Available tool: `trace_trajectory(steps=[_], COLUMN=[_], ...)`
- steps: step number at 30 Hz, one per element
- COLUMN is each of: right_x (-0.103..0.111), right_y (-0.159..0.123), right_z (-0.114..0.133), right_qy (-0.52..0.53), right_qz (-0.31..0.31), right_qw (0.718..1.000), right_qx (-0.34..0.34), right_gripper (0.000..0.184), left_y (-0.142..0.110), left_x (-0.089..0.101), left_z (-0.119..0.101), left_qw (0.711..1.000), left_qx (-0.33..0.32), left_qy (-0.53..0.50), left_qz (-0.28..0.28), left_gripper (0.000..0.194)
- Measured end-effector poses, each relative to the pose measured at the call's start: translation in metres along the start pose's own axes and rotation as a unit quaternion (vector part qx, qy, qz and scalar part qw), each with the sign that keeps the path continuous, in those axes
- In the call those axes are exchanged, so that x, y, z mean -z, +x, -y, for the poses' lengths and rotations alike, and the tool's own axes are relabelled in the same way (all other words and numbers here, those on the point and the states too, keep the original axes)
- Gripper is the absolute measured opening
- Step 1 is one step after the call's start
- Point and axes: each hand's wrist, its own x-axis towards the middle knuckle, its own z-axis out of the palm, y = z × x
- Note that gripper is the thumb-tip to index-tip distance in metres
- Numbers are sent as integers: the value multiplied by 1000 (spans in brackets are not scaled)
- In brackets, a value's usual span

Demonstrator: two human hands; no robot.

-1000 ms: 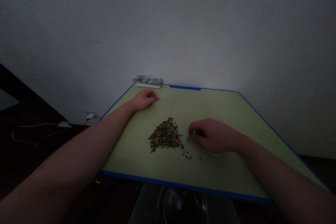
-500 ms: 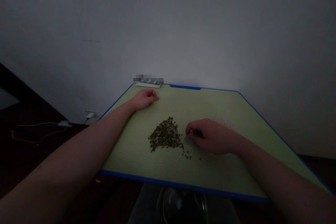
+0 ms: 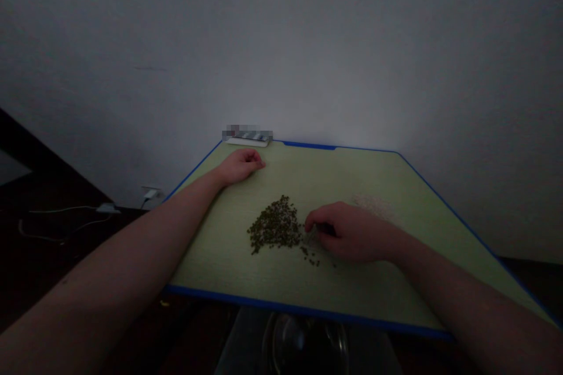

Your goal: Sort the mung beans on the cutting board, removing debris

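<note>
A heap of small dark green beans (image 3: 276, 225) lies in the middle of a pale green table (image 3: 360, 293) with a blue rim. My right hand (image 3: 347, 231) rests on the table just right of the heap, fingers curled, fingertips pinched at the heap's right edge; what they hold is too small to name. A few loose beans (image 3: 311, 259) lie in front of it. Behind that hand is a faint whitish patch of grains (image 3: 373, 205). My left hand (image 3: 241, 164) lies at the far left corner, fingers loosely curled with nothing in them.
A small flat white thing (image 3: 247, 139) sits at the table's far left corner against the wall. A glass bowl (image 3: 303, 343) shows below the table's near edge. Cables and a plug (image 3: 152, 193) lie on the dark floor at the left.
My right hand has slid left across the table, up to the right edge of the bean heap, uncovering the whitish grains behind it. My left hand has not moved.
</note>
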Motion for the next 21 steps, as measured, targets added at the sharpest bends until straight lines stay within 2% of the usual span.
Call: trace_trajectory(steps=[21], right_x=[-5], right_y=[1], right_z=[10], right_qy=[6], right_qz=[-14], right_qw=[1000], right_qx=[22], right_gripper=[30], left_y=[0], left_x=[0], left_z=[-1], left_qw=[1000], left_qx=[3], left_qy=[-9], left_qz=[3], left_gripper=[22])
